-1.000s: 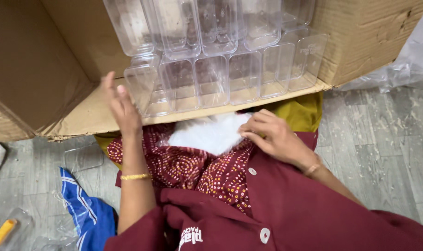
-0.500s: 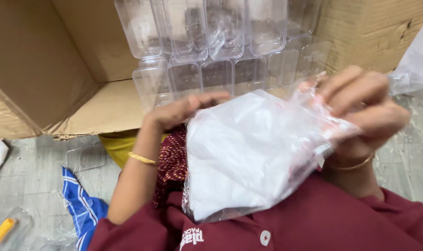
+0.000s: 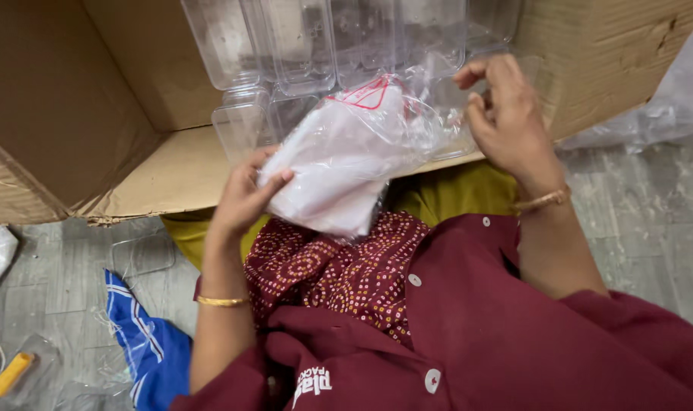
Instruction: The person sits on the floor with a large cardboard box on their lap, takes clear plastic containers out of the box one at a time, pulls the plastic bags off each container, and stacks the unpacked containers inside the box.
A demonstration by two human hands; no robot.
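My left hand grips the lower end of a clear plastic bag with a white folded item inside and a thin red outline near its top. My right hand pinches the bag's loose transparent upper edge. I hold the bag above my lap, in front of an open cardboard box lying on its side. Stacked clear plastic containers fill the box behind the bag.
A blue cloth lies on the grey floor at lower left, beside a clear container with a yellow object. A flat clear lid rests near the box flap. Crumpled clear plastic sits at the right.
A second ago my hands lay near my lap, the right one on the white item. I lifted the bag up in front of the box; now it is narrower and turned, with my right hand at its top edge.
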